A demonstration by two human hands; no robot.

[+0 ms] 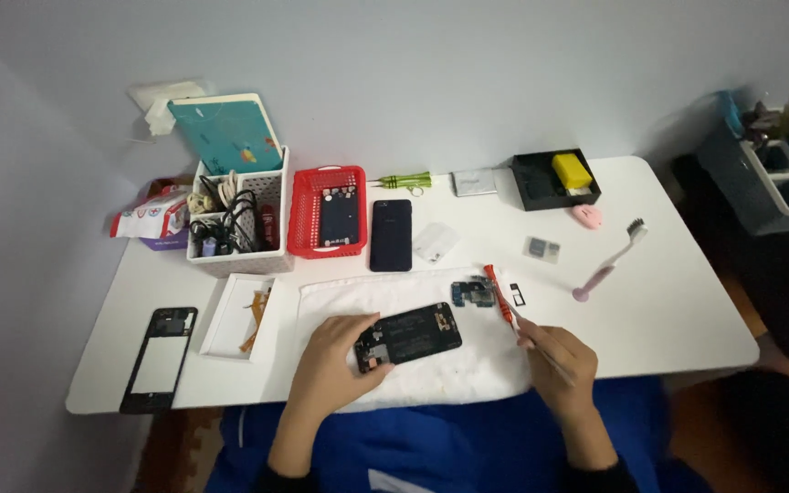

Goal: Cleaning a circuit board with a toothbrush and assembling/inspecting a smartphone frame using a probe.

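The opened phone [407, 336] lies on the white cloth [431, 374], its left end pinched by the left hand [332, 358]. The right hand [561, 358] grips tweezers [541, 347] just right of it. Far left, a red basket [325, 212] holds a phone part; a black tray [541, 187] holds a yellow block [572, 171].

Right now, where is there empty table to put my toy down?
Bare patches: right of the pink toothbrush toward the table edge, and between the phone frame and white tray. Crowded: the back row near the red basket and the white cloth under both hands.

The left hand [335, 354] steadies an opened phone [407, 335] on a white cloth [449, 370]; the right hand [561, 361] grips tweezers [531, 338].
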